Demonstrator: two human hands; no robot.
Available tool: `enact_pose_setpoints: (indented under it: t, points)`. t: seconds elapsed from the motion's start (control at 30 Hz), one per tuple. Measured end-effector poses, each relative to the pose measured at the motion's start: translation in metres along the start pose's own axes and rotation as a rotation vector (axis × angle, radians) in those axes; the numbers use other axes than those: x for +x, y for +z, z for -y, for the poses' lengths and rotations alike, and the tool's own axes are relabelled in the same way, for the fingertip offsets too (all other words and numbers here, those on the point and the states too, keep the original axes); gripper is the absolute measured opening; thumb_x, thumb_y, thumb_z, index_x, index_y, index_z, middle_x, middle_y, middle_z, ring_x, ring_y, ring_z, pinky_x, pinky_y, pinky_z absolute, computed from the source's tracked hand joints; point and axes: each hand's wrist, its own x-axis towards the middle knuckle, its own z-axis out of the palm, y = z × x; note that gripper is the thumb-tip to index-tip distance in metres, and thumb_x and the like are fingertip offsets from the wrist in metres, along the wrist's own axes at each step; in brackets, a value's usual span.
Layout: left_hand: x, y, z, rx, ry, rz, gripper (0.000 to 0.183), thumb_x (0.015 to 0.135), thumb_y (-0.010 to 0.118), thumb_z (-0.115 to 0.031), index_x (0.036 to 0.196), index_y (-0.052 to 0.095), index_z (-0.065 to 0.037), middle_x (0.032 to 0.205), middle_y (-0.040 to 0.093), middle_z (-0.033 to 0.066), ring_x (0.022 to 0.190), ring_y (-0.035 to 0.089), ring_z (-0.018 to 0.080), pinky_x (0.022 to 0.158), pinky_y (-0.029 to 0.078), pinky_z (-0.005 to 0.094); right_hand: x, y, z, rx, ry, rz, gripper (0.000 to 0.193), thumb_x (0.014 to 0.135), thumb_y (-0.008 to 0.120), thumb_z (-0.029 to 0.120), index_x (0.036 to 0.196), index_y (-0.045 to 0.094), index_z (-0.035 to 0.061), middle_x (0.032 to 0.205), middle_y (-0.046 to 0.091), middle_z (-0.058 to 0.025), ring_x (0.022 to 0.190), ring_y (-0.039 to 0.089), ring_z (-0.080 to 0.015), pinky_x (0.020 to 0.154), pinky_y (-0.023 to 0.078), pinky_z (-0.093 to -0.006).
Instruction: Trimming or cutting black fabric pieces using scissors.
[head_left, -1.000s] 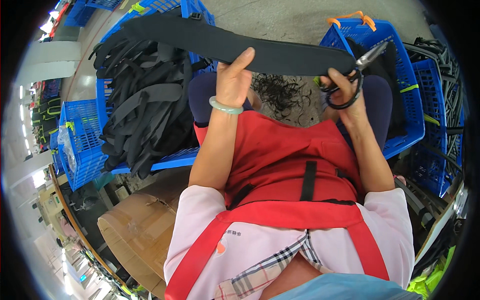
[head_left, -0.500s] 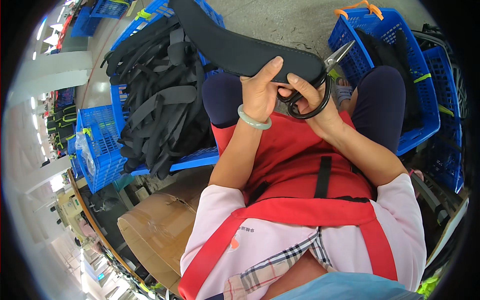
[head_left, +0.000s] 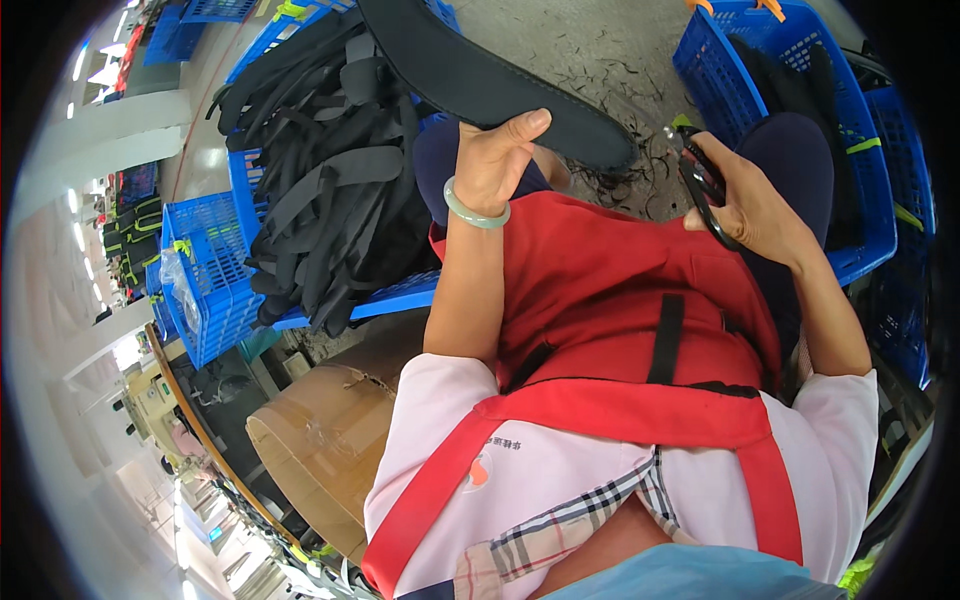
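the left hand [head_left: 497,165], in the upper middle of the frame, grips a black padded strap [head_left: 480,85], its thumb laid along the upper face and its other fingers mostly hidden beneath. the strap curves from the top edge of the frame down to a rounded end right of centre, with a line of stitching along its border. a pale green bangle [head_left: 477,207] circles the left wrist.

the right hand [head_left: 755,205], at the right of centre, is closed around the black handles of a pair of scissors [head_left: 706,195]; how the fingers sit in the loops is hard to see. the blades point toward the upper part of the frame, and whether they are parted i cannot tell. the scissors are near the strap's rounded end, apart from it.

dark scraps [head_left: 650,185] lie on the floor in the upper right of centre. in the upper left, a heap of black straps [head_left: 330,190] fills a blue crate [head_left: 405,296]. another blue crate [head_left: 715,70] in the upper right holds black pieces [head_left: 805,100]. a red apron [head_left: 620,260] covers the person's lap, and a cardboard box [head_left: 320,440] is at the lower left.
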Motion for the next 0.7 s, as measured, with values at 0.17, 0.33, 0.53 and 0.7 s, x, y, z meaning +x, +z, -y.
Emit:
enact_pose_setpoints:
  t: [0.17,0.33,0.53,0.7]
  points:
    - [-0.001,0.004,0.004,0.025,-0.028,0.004,0.022,0.076,0.067,0.015,0.087,0.068,-0.004,0.081,0.067,0.0038,0.072,0.063,0.0146,0.068,0.05,0.0285,-0.005,-0.002,0.001,-0.098,0.003,0.04,0.065,0.07,0.079,0.046,0.103,0.047,-0.0016,0.077,0.045,-0.0113,0.068,0.041,-0.0224,0.063,0.039,-0.0337]
    - [-0.002,0.0,0.01,0.05,-0.047,0.034,0.02,0.075,0.068,0.014,0.086,0.068,-0.004,0.079,0.067,0.004,0.07,0.062,0.0138,0.068,0.05,0.0279,-0.004,0.002,-0.005,-0.097,-0.002,0.025,0.066,0.07,0.078,0.047,0.102,0.048,-0.0014,0.075,0.046,-0.0132,0.065,0.043,-0.0249,0.06,0.039,-0.0358]
    - [-0.003,-0.016,0.012,0.007,-0.07,0.135,0.032,0.079,0.062,0.013,0.106,0.065,-0.003,0.105,0.067,0.0114,0.099,0.064,0.0241,0.091,0.049,0.0368,0.0,0.004,-0.003,-0.029,0.019,0.11,0.06,0.075,0.076,0.044,0.098,0.046,-0.0021,0.071,0.044,-0.0148,0.063,0.041,-0.0244,0.059,0.038,-0.0357]
    - [-0.003,-0.018,0.013,-0.016,-0.083,0.204,0.031,0.079,0.062,0.014,0.105,0.065,-0.001,0.103,0.067,0.0121,0.098,0.064,0.0256,0.09,0.05,0.0398,0.001,0.008,0.001,-0.035,0.006,0.108,0.061,0.075,0.074,0.046,0.096,0.044,-0.0023,0.069,0.044,-0.0142,0.062,0.039,-0.0239,0.059,0.037,-0.0373]
